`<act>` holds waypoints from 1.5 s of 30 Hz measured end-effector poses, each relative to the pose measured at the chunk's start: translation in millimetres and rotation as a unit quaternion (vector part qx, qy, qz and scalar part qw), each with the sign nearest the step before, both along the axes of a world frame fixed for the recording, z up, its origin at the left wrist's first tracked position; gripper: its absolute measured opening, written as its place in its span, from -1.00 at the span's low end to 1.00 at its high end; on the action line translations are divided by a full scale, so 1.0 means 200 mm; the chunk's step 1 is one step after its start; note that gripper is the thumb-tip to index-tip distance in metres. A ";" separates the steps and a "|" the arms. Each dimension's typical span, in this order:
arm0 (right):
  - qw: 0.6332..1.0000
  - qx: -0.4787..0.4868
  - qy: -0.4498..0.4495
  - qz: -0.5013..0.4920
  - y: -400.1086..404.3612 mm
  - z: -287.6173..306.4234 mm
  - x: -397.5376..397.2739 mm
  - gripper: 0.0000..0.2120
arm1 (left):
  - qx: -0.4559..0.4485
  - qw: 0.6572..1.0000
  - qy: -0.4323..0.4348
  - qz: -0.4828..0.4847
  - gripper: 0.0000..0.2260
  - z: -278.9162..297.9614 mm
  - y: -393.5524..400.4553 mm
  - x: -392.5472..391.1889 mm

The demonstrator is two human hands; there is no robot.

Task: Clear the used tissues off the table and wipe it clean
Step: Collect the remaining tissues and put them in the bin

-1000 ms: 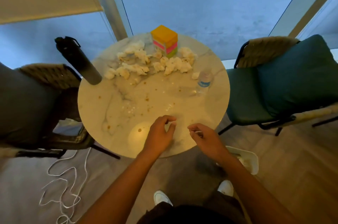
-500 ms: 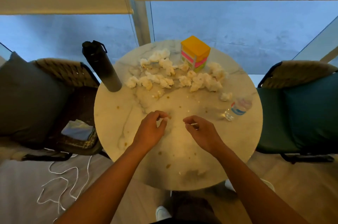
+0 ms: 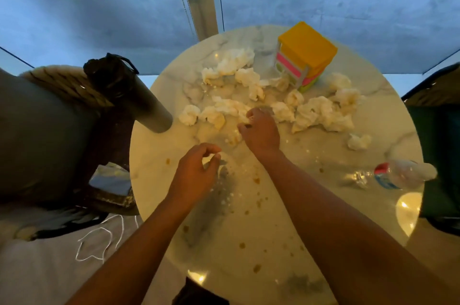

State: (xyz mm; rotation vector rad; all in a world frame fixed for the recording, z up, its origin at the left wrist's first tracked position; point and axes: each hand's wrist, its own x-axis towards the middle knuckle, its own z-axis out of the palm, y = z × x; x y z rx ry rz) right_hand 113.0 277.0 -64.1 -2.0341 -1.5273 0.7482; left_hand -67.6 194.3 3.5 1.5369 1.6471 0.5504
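Several crumpled white used tissues [image 3: 321, 113] lie in a band across the far half of the round marble table [image 3: 311, 217]. My right hand [image 3: 258, 130] reaches into the middle of that band, its fingers curled round one tissue [image 3: 231, 108]. My left hand [image 3: 196, 170] hovers just above the table nearer to me, thumb and fingers curled together; I cannot make out anything held in it. Small brown spots [image 3: 256, 180] and white crumbs dot the tabletop around both hands.
A yellow, pink and green cube box [image 3: 306, 53] stands at the far edge. A tall dark flask [image 3: 129, 95] stands at the left rim, and a clear water bottle [image 3: 398, 175] at the right rim. Chairs flank the table left [image 3: 37, 130] and right [image 3: 438, 143]. A white cord [image 3: 99, 242] lies on the floor.
My right hand has moved forward from the table's middle into the tissue pile and closed on a tissue. My left hand stays curled near the middle. The view has moved closer over the table.
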 end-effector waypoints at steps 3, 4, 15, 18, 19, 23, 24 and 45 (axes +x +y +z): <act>0.999 0.032 -0.038 -0.019 -0.01 -0.02 -0.02 -0.86 | 0.000 0.999 -0.014 -0.029 -0.90 -0.05 0.10 -0.04; 0.997 0.052 -0.038 -0.034 -0.03 0.00 -0.03 -0.86 | -0.002 0.999 -0.017 -0.041 -0.90 -0.07 0.15 -0.05; 0.964 0.076 0.132 -0.218 -0.40 0.30 -0.28 -0.83 | 0.071 0.987 0.120 -0.084 -0.57 -0.19 0.56 -0.08; 0.949 0.088 0.163 -0.255 -0.43 0.34 -0.35 -0.82 | 0.039 0.983 0.144 -0.107 -0.50 -0.23 0.63 -0.08; 0.944 0.089 0.175 -0.265 -0.43 0.35 -0.37 -0.80 | 0.042 0.981 0.148 -0.114 -0.51 -0.24 0.64 -0.09; 0.925 0.095 0.210 -0.301 -0.44 0.39 -0.40 -0.70 | 0.093 0.978 0.146 -0.121 -0.65 -0.26 0.65 -0.16; 0.922 0.097 0.218 -0.306 -0.44 0.40 -0.41 -0.71 | 0.115 0.973 0.154 -0.128 -0.69 -0.27 0.64 -0.18; 0.848 0.057 0.377 -0.369 -0.74 0.52 -0.38 -0.67 | -0.199 0.930 -0.310 -0.008 -0.69 0.02 0.00 -0.04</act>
